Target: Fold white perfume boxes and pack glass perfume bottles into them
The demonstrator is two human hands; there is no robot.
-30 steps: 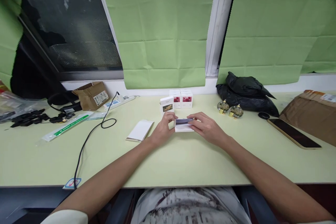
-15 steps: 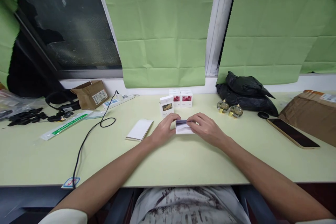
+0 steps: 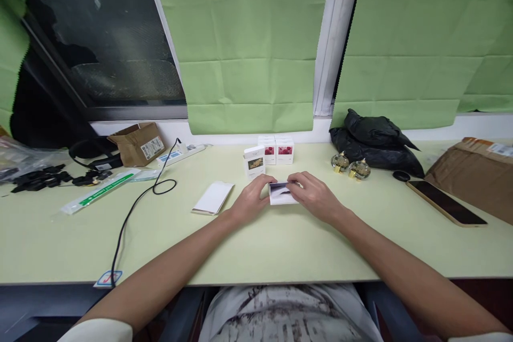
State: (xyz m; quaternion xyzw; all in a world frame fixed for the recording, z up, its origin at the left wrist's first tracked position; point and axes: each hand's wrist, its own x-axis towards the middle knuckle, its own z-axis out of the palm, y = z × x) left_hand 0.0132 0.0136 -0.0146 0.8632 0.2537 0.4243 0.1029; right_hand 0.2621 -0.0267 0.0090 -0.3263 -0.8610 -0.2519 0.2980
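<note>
Both of my hands hold a small white box (image 3: 282, 195) with a purple-blue picture on it, resting on the pale green table (image 3: 256, 246). My left hand (image 3: 252, 200) grips its left side with curled fingers. My right hand (image 3: 315, 195) pinches its right side and top edge. Just behind it stands a white box with a yellow picture (image 3: 255, 161), and behind that several white boxes with red pictures (image 3: 279, 150). A flat white box (image 3: 214, 197) lies to the left of my left hand.
Two small gold-and-glass bottles (image 3: 350, 165) and a black bag (image 3: 374, 136) sit right of the boxes. A phone (image 3: 444, 202) and brown parcel (image 3: 473, 171) lie far right. A black cable (image 3: 138, 203), power strip (image 3: 176, 155), cardboard box (image 3: 139, 143) and packets are on the left.
My hands and the small box have barely shifted; the fingers have closed in a little more over the box's top.
</note>
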